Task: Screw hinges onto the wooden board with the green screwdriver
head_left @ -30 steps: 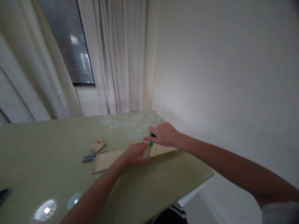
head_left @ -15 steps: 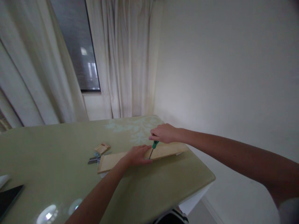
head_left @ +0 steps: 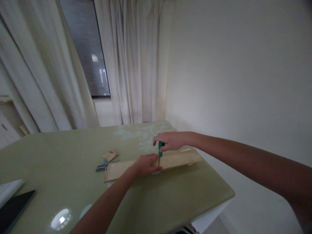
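Evidently, the right hand (head_left: 172, 140) has its fingers around a green-handled screwdriver (head_left: 160, 152), tip down beside the left thumb. The left hand (head_left: 145, 164), thumb and fingers spread, lies on a wooden board (head_left: 181, 159) (screws (head_left: 105, 162) lie near its left end) atop the green table (head_left: 60, 162).

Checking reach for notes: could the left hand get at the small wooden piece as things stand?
Likely yes: the small wooden piece lies uncovered beside some metal pieces, and nothing appears to block the way, but the left hand would have to leave the board.
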### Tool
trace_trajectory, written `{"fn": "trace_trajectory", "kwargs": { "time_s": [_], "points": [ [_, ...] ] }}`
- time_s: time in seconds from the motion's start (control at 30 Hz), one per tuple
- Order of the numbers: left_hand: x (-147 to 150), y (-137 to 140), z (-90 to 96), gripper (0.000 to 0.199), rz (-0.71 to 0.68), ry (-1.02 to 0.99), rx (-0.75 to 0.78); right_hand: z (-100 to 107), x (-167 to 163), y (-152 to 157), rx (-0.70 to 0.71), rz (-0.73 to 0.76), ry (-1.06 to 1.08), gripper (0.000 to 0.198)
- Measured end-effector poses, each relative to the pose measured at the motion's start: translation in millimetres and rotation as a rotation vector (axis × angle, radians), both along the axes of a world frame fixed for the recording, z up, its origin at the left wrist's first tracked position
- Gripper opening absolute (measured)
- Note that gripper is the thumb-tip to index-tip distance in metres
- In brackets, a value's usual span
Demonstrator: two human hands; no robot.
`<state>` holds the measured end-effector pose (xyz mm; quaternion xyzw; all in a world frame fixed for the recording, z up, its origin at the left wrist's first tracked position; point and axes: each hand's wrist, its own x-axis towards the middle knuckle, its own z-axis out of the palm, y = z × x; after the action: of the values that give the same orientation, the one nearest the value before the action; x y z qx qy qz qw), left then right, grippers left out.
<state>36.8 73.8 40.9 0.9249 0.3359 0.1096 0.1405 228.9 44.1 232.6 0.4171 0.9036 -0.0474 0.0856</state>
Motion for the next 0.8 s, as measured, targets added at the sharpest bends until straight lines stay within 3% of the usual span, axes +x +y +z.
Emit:
{"fn": "trace_trajectory", "kwargs": {
  "time_s": [0.1,0.2,0.3,0.37,0.43,0.57,0.67,0.8],
  "points": [
    [0,0,0.4,0.073,0.009,0.006,-0.005,-2,3,7,0.029,-0.067,-0.033,0.029],
    [0,-1,1.1,0.074,0.019,0.009,-0.011,-5,5,9,0.080,-0.136,-0.044,0.041],
    [0,-1,1.7,0.073,0.024,0.015,-0.016,-3,7,8,0.035,-0.030,-0.006,0.028],
    [0,-1,2.0,0.074,0.024,0.018,-0.019,-2,7,9,0.001,0.030,0.017,0.036],
    [0,-1,2.2,0.074,0.025,0.019,-0.020,-3,7,12,0.011,0.002,0.022,0.030],
    [0,-1,1.9,0.074,0.037,0.023,-0.016,-8,6,14,0.111,-0.116,0.026,0.052],
    [0,-1,1.3,0.073,0.040,0.031,-0.014,-6,6,11,0.078,-0.020,0.052,0.031],
    [0,-1,2.0,0.075,0.036,0.038,-0.013,-6,6,11,0.026,0.022,0.067,0.031]
  ]
}}
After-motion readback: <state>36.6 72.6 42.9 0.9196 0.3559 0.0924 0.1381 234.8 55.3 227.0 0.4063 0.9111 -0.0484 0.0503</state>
